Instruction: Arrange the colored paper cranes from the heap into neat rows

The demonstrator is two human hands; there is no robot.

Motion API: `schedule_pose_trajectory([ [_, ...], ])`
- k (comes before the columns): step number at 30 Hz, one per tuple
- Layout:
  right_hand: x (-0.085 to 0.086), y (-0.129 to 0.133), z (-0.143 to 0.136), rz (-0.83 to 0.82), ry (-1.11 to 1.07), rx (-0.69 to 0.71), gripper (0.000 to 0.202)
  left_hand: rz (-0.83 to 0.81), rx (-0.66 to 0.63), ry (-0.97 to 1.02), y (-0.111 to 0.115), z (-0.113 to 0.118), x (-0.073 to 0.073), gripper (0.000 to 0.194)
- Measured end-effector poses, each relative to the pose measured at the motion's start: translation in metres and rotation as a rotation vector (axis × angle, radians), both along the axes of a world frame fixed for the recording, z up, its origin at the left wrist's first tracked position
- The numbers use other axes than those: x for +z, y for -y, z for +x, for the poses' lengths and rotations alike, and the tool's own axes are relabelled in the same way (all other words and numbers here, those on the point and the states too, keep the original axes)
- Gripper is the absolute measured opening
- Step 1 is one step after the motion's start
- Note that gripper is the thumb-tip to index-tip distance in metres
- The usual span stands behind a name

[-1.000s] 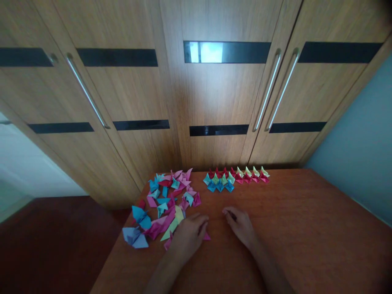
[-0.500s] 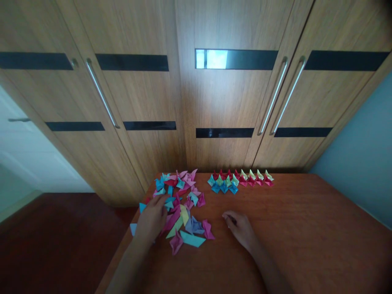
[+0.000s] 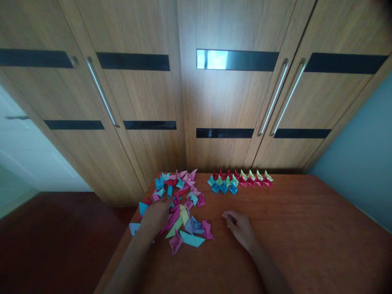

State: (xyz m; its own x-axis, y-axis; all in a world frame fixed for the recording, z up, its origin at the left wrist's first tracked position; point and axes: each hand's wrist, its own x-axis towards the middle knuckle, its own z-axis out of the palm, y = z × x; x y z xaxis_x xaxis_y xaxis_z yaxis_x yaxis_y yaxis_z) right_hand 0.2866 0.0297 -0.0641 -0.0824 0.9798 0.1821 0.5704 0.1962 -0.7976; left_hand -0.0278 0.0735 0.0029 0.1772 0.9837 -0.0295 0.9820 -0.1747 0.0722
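Observation:
My left hand [image 3: 156,216] is over the left part of a loose pile of folded paper pieces, its fingertips among blue and pink ones; whether it grips one is hidden. My right hand [image 3: 238,226] rests on the table with its fingers curled, and what they hold, if anything, is too small to name. Near my left hand are a magenta piece [image 3: 175,242], a flat turquoise strip [image 3: 192,239] and a purple piece [image 3: 197,226]. Beyond my right hand, upright folded pieces stand in rows: blue ones [image 3: 223,187], red ones [image 3: 251,179] and pale yellow ones [image 3: 259,175].
The brown wooden table [image 3: 294,228] stands against a wardrobe [image 3: 226,98] with long metal handles. A light blue paper [image 3: 134,228] lies at the table's left edge. A blue wall [image 3: 361,155] is at the right, a white door [image 3: 33,151] at the left.
My left hand has shifted slightly right and forward over the pile, uncovering a red piece at its left. My right hand has stayed in place.

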Motion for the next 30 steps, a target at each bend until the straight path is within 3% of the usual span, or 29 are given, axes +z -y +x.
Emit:
schedule_pose_trajectory([
  [11, -0.002, -0.001, 0.000, -0.003, -0.004, 0.006, 0.033, 0.033, -0.181, 0.246, -0.005, -0.010, -0.003, 0.038],
  [17, -0.001, -0.001, 0.000, 0.002, 0.008, 0.004, 0.034, 0.067, -0.162, 0.210, -0.002, -0.006, 0.000, 0.037],
  [24, -0.001, -0.001, 0.000, 0.007, 0.007, 0.005, 0.034, -0.009, -0.127, 0.089, 0.002, 0.009, 0.001, 0.034],
  [30, -0.001, -0.001, 0.000, -0.001, 0.010, 0.010, 0.035, -0.015, -0.107, 0.126, 0.006, 0.012, 0.000, 0.032],
])
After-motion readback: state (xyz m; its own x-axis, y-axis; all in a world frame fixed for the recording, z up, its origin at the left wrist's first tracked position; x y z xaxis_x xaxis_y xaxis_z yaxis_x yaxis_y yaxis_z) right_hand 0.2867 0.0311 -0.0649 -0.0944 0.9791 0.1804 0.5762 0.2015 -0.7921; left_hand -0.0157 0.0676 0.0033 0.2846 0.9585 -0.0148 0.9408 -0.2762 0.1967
